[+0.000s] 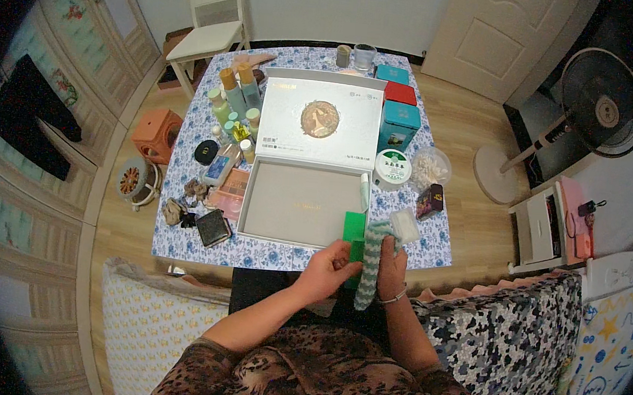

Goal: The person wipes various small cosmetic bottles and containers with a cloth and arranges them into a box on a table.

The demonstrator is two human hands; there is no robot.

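Observation:
My left hand (324,270) grips a flat bright green piece (354,227), its material unclear, at the table's near edge. Beside it, my right hand (394,269) holds a green-and-white wavy-striped cloth item (370,275), which hangs down past the edge; the two items touch or nearly touch. Just beyond my hands lies an open white gift box, its inner tray (302,202) greyish and its lid (285,99) raised with a round gold portrait emblem. A pale tube (364,190) rests at the tray's right side. A small clear-lidded white box (405,226) sits by my right hand.
Cosmetic bottles (235,94), a black compact (206,152), a pink palette (233,184) and a dark square case (213,228) stand left. Right are teal tins (401,120), a white round tub (393,167), a container of cotton swabs (431,168) and a dark small box (430,200).

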